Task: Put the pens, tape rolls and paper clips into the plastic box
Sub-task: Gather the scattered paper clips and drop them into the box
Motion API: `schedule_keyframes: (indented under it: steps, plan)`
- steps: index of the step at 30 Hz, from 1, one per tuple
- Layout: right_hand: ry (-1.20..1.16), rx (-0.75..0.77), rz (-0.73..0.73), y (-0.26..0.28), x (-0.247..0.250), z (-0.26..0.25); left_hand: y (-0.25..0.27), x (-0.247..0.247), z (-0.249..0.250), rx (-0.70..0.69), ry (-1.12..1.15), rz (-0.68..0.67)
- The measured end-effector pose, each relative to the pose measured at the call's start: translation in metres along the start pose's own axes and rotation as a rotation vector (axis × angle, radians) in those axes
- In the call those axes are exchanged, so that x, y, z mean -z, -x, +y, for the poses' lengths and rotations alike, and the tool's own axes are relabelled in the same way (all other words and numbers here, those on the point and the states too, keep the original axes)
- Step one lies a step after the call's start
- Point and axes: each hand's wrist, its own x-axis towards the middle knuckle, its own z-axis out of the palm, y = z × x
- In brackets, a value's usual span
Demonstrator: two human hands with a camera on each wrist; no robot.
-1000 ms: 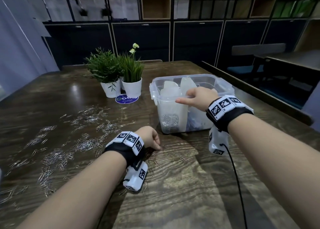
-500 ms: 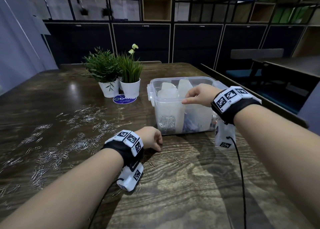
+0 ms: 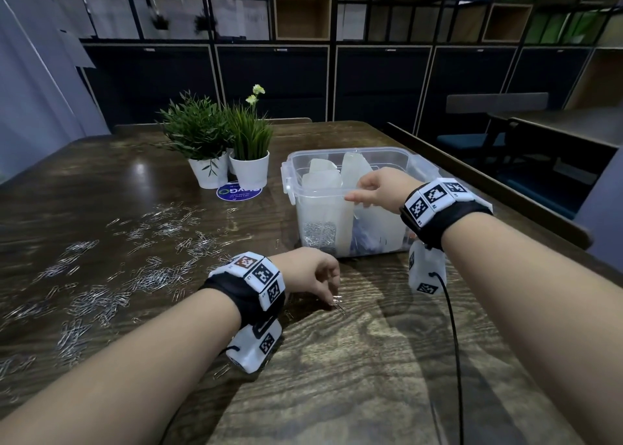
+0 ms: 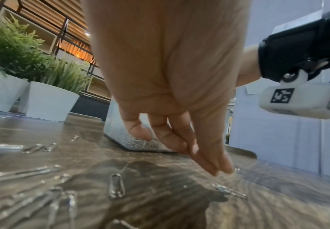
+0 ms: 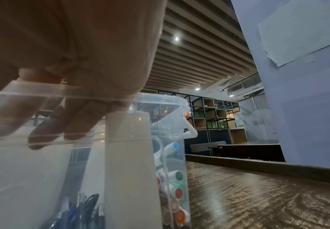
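The head view looks forward and down over the table [image 3: 337, 394] from above both forearms, facing the far shelves. The left wrist view sits low, close behind the left hand [image 4: 169, 77], skimming the tabletop toward the plastic box [image 4: 132, 142]. The right wrist view peers through the near wall of that box [image 5: 42, 170] — all three share it.

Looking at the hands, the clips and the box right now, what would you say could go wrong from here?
1. The left hand reaches with its fingertips for a flat clip; it may slide across the table instead of lifting.
2. The right hand rests on the rim of the box; leaning on it might tip or shift the box.
3. Scattered clips near the left forearm could get swept off.
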Motion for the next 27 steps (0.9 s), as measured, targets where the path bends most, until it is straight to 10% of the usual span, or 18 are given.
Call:
schedule_keyframes:
  steps: [16,27]
  plan:
    - [0.049,-0.003,0.022,-0.003,-0.002,0.003,-0.01,-0.01,0.009,0.028,-0.227,-0.194]
    - [0.064,-0.001,-0.004,0.001,0.002,-0.001,0.008,0.106,0.023,0.077,0.122,0.804]
